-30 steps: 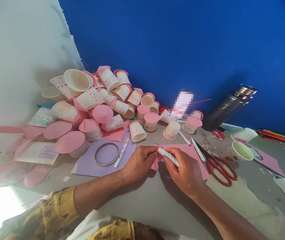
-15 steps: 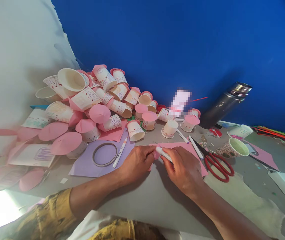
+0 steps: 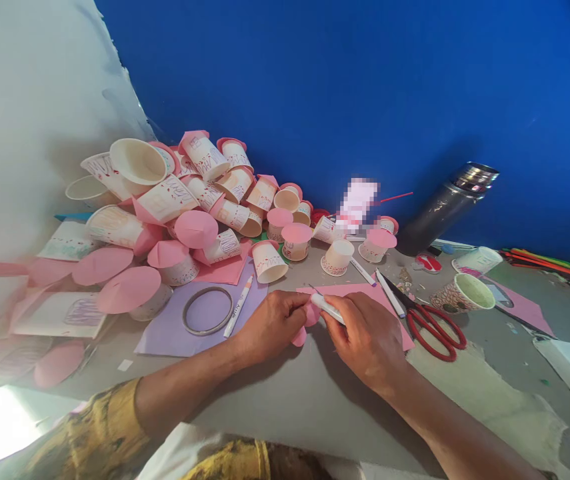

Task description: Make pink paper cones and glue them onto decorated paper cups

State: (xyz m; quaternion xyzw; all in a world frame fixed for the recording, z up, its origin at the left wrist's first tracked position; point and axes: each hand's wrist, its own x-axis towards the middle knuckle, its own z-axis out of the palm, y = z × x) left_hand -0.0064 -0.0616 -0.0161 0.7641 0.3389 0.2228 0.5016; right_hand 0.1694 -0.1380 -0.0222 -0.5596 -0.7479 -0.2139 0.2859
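My left hand (image 3: 269, 324) pinches a small piece of pink paper (image 3: 301, 333) low over the grey table (image 3: 285, 400), fingers closed on it. My right hand (image 3: 367, 340) is closed round a white marker (image 3: 329, 309) whose tip points at that pink piece. Both hands meet just in front of a larger pink sheet (image 3: 359, 297) lying flat on the table.
A heap of decorated paper cups (image 3: 199, 200) with pink paper lids fills the back left. A metal ring (image 3: 208, 311) and a pen (image 3: 239, 307) lie on a purple sheet (image 3: 175, 333). Red scissors (image 3: 432, 323), a cup (image 3: 465, 293) and a dark flask (image 3: 445, 207) stand to the right.
The hands have stayed together over the pink piece, which now hangs lower below my left fingers. The view has shifted slightly.
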